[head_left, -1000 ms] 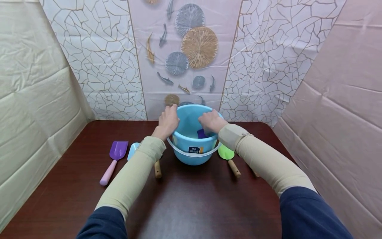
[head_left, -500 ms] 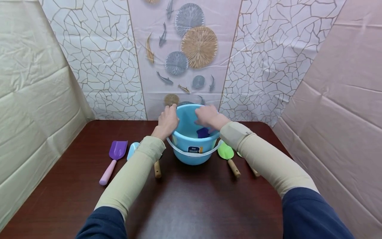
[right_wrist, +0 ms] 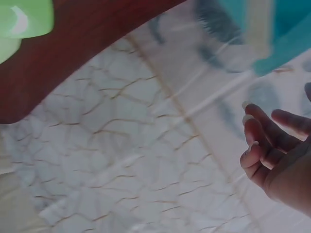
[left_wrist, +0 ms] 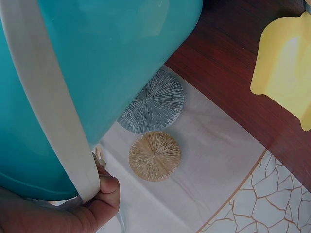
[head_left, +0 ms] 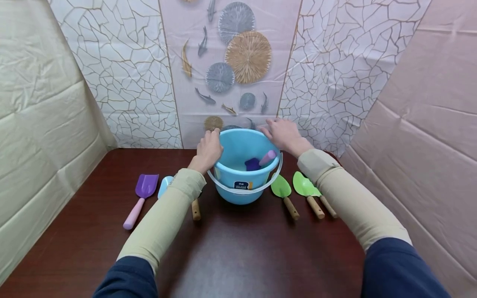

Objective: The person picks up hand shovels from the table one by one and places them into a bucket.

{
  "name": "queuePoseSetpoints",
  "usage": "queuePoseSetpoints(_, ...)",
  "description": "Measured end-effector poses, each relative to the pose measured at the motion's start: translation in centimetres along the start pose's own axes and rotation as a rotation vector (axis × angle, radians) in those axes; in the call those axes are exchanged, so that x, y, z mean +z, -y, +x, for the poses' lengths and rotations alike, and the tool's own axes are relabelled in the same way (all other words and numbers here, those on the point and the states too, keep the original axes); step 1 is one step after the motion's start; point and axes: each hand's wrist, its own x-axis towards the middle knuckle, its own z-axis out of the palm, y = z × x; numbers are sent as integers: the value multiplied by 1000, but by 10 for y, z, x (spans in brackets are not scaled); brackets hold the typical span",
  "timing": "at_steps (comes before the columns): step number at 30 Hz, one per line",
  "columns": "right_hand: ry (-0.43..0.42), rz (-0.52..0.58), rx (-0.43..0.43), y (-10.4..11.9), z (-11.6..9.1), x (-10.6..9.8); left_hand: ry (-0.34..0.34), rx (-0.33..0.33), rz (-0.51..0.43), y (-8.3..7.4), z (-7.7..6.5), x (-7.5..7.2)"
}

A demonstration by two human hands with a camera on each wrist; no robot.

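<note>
A light blue bucket stands upright near the table's far edge, its pale bail handle hanging across the front. My left hand grips the bucket's left rim; the left wrist view shows the fingers curled at the rim beside the handle's end. Inside the bucket leans a toy shovel, its purple blade low and its pink handle against the right side. My right hand is just above and beyond the right rim, holding nothing, fingers loosely bent in the right wrist view.
On the left lie a purple shovel with a pink handle, a light blue tool and a wooden handle, partly behind my arm. Green trowels with wooden handles lie right of the bucket. A patterned cloth hangs behind the table.
My right hand has risen out of the bucket and moved right, letting go of the purple shovel, whose pink handle now shows. My left hand stays on the rim.
</note>
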Motion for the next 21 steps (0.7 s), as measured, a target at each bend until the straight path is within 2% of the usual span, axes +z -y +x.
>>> queuePoseSetpoints(9,36,-8,103,-49,-21,19,8,-1,14,0,1,-2)
queuePoseSetpoints(21,159,-28,187,-87,-49,44,4,7,7,0,1,0)
